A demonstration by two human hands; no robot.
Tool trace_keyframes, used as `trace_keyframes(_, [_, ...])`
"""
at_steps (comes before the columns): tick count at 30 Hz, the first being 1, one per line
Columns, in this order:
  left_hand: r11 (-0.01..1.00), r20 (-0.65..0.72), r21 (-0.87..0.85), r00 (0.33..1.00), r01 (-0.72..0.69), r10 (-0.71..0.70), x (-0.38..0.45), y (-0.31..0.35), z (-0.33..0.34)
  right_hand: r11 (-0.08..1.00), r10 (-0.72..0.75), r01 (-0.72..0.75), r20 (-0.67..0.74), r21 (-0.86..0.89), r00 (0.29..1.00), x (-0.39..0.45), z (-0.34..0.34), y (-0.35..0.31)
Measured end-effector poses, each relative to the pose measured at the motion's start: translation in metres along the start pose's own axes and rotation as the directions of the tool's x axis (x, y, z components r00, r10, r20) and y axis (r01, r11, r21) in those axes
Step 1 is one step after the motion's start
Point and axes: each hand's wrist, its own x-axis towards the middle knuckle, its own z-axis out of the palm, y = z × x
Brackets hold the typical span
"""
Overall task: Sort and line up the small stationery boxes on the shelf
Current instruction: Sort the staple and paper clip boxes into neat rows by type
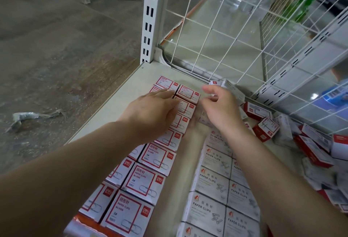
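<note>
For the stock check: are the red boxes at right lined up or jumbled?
Jumbled: the loose red boxes lie tilted, some overlapping.

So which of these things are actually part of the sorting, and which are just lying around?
Part of the job:
- red-framed white paper clip boxes, lined up
- plain white paper clip boxes, second row
- jumbled red-and-white boxes, unsorted
- white metal shelf
- left hand, right hand

Lying about:
- crumpled wrapper scraps on the floor
- green items beyond the wire grid
</note>
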Motion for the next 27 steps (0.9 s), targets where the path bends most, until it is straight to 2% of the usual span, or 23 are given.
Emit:
trace_keyframes(2, [1.0, -0.053, -0.026, 0.999, -0.002, 0.001, -0.002, 0.004, -0.003, 1.0, -0.008, 0.009, -0.071, 0.017, 0.997, -0.002, -0.008, 0.001])
trace_keyframes(5, [1.0, -0.085, 0.007, 0.996, -0.025, 0.025, -0.005, 0.013, -0.005, 1.0, 0.0, 0.001, -0.107, 0.005, 0.994, -0.003, -0.018, 0.004])
trace_keyframes(9, [0.993, -0.058, 0.105, 0.996, -0.06, 0.066, -0.009, 0.027, -0.003, 0.996, 0.074, -0.077, -0.066, -0.046, 0.995, -0.009, -0.029, 0.009])
trace_keyframes(15, [0.993, 0.01, 0.117, 1.0, -0.008, 0.007, -0.018, 0.034, 0.005, 0.968, 0.156, -0.146, 0.03, -0.205, 0.987, -0.021, -0.034, 0.015])
trace_keyframes(18, [0.997, 0.006, 0.073, 1.0, 0.021, -0.021, -0.021, 0.034, 0.007, 0.944, 0.16, -0.15, 0.011, -0.293, 0.987, -0.021, -0.03, 0.017])
trace_keyframes(27, [0.999, -0.039, 0.035, 0.999, 0.021, -0.02, -0.025, 0.031, 0.015, 0.912, 0.199, -0.198, -0.036, -0.359, 0.979, -0.016, -0.009, 0.02])
